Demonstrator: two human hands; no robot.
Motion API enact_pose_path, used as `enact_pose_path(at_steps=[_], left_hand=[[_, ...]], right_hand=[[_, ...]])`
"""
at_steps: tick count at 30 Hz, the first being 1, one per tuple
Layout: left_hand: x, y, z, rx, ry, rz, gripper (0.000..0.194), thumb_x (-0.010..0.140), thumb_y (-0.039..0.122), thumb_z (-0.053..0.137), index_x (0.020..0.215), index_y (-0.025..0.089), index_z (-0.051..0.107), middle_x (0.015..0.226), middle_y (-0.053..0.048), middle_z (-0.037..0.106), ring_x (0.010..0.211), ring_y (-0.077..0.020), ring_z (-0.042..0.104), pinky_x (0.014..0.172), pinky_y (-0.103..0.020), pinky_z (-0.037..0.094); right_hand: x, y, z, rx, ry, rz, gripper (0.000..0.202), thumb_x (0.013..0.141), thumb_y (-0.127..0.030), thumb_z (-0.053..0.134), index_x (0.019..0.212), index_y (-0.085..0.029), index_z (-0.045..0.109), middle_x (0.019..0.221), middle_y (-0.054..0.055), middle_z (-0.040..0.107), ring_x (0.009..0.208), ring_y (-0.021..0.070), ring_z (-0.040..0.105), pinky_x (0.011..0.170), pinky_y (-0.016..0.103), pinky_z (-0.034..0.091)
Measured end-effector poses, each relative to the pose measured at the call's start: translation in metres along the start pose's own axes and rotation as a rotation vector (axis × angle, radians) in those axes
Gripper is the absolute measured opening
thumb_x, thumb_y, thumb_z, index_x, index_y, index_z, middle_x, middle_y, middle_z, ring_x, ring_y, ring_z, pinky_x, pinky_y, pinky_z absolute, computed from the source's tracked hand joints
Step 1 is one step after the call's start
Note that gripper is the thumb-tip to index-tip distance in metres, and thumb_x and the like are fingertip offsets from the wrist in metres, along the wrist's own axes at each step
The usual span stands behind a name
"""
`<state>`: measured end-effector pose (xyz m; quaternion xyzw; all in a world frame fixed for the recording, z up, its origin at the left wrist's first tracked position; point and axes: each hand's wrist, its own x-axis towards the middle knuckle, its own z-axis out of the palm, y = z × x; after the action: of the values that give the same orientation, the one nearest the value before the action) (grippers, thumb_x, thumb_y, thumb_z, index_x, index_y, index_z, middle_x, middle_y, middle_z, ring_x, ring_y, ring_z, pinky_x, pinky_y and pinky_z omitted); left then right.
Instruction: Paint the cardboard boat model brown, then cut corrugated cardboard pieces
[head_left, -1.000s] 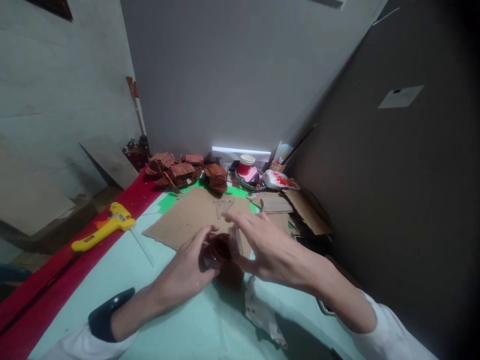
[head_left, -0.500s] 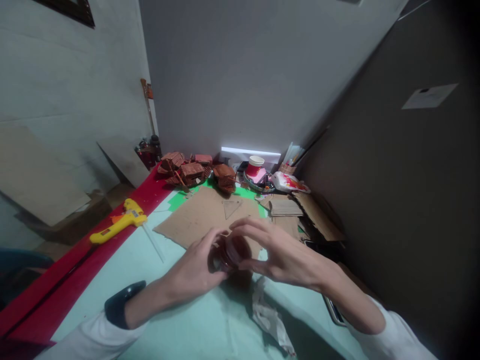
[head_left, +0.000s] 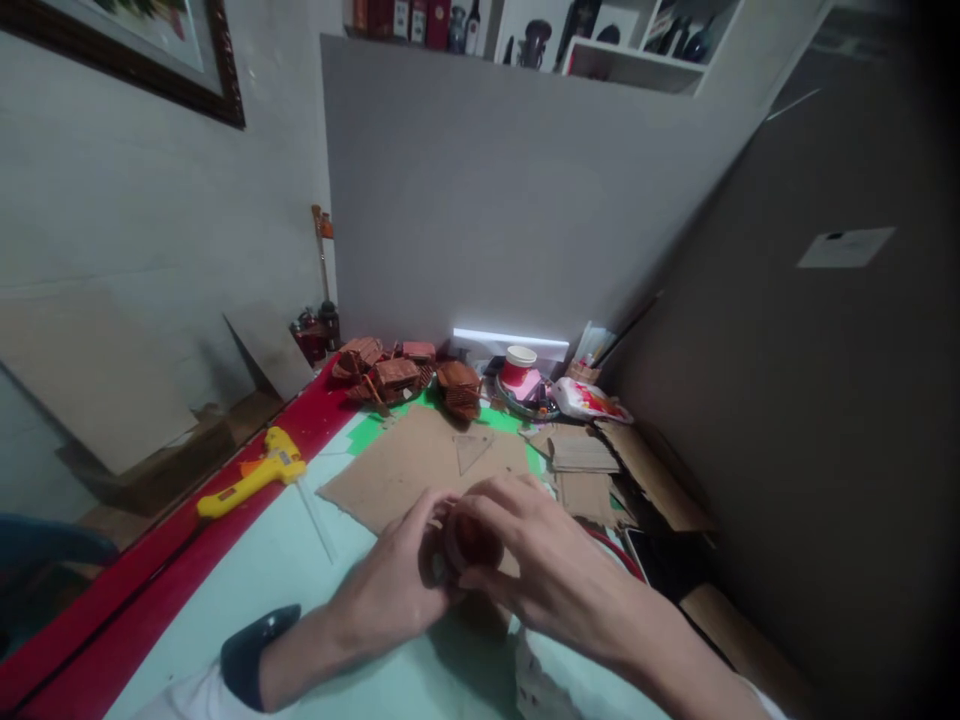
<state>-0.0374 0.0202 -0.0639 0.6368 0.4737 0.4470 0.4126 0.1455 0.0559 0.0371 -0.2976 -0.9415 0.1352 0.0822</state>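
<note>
Jar: the dark red jar (head_left: 436, 563) is over the table (head_left: 277, 590), by the near edge of the cardboard sheet (head_left: 405, 455).
Left hand: the left hand (head_left: 401, 585) is curled round the jar's side, gripping it.
Right hand: the right hand (head_left: 540, 545) pinches the lid (head_left: 480, 540) by its rim at the jar's mouth; whether it is seated, I cannot tell.
Left edge: a red band (head_left: 97, 625) carries the yellow glue gun (head_left: 255, 482); a thin stick (head_left: 317, 520) reaches onto the pale green cover.
Far edge: brown model boats (head_left: 397, 378) and a red cup (head_left: 516, 370).
Right edge: cardboard pieces (head_left: 585, 455), crowding the right forearm's side.
Near side: white tissue (head_left: 544, 685) beside the right forearm.
Room: pale green cover shows between stick and left forearm, the widest gap.
Change: a second ago the lid stood tilted beside the open mouth; now it covers it. The view has tipped up, bringing in the wall shelves (head_left: 637, 68).
</note>
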Motion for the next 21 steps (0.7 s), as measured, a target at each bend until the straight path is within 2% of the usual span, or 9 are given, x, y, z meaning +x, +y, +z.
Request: enact_pose_path(at_steps=[3, 6, 9, 12, 18, 21], left_hand=[[0.001, -0.002, 0.002, -0.035, 0.036, -0.001, 0.060, 0.074, 0.011, 0.069, 0.126, 0.026, 0.045, 0.119, -0.004, 0.066, 0.106, -0.0193, 0.066, 0.091, -0.032, 0.055], [0.001, -0.007, 0.003, -0.048, 0.053, 0.010, 0.062, 0.076, 0.017, 0.071, 0.130, 0.026, 0.041, 0.127, -0.008, 0.062, 0.108, -0.0198, 0.065, 0.094, -0.033, 0.054], [0.002, -0.012, 0.005, -0.050, 0.072, 0.009, 0.065, 0.076, 0.022, 0.073, 0.131, 0.025, 0.039, 0.128, -0.010, 0.061, 0.110, -0.0210, 0.064, 0.096, -0.034, 0.053], [0.002, -0.014, 0.005, -0.061, 0.066, -0.019, 0.066, 0.075, 0.019, 0.073, 0.131, 0.025, 0.039, 0.128, -0.010, 0.061, 0.110, -0.0213, 0.064, 0.097, -0.035, 0.053], [0.003, -0.007, 0.002, -0.065, 0.013, -0.043, 0.064, 0.075, 0.018, 0.072, 0.131, 0.025, 0.041, 0.131, -0.011, 0.061, 0.113, -0.0219, 0.063, 0.098, -0.036, 0.052], [0.002, -0.004, 0.002, -0.018, 0.012, -0.037, 0.064, 0.075, 0.015, 0.070, 0.131, 0.026, 0.041, 0.131, -0.009, 0.060, 0.116, -0.0212, 0.061, 0.101, -0.035, 0.050]], right_hand=[[0.003, -0.007, 0.007, -0.052, 0.036, 0.056, 0.022, 0.091, -0.025, 0.066, 0.111, -0.019, 0.060, 0.107, 0.008, 0.060, 0.095, 0.0252, 0.051, 0.085, 0.042, 0.043], [0.007, -0.010, 0.014, -0.086, 0.066, 0.155, 0.016, 0.094, -0.033, 0.060, 0.101, -0.018, 0.061, 0.100, 0.009, 0.060, 0.089, 0.0259, 0.053, 0.081, 0.044, 0.042], [0.010, -0.012, 0.022, -0.119, 0.099, 0.265, 0.024, 0.096, -0.041, 0.056, 0.096, -0.018, 0.061, 0.096, 0.010, 0.060, 0.085, 0.0268, 0.053, 0.078, 0.044, 0.041], [0.011, -0.013, 0.025, -0.139, 0.106, 0.308, 0.026, 0.095, -0.045, 0.057, 0.100, -0.019, 0.061, 0.098, 0.010, 0.059, 0.086, 0.0285, 0.054, 0.080, 0.047, 0.039], [-0.001, -0.011, 0.006, -0.064, 0.034, 0.177, 0.020, 0.093, -0.039, 0.062, 0.103, -0.022, 0.058, 0.095, 0.005, 0.058, 0.088, 0.0249, 0.053, 0.085, 0.045, 0.039], [-0.007, -0.008, -0.007, -0.030, -0.030, 0.129, 0.011, 0.093, -0.031, 0.061, 0.099, -0.022, 0.058, 0.092, 0.004, 0.058, 0.087, 0.0219, 0.054, 0.087, 0.042, 0.039]])
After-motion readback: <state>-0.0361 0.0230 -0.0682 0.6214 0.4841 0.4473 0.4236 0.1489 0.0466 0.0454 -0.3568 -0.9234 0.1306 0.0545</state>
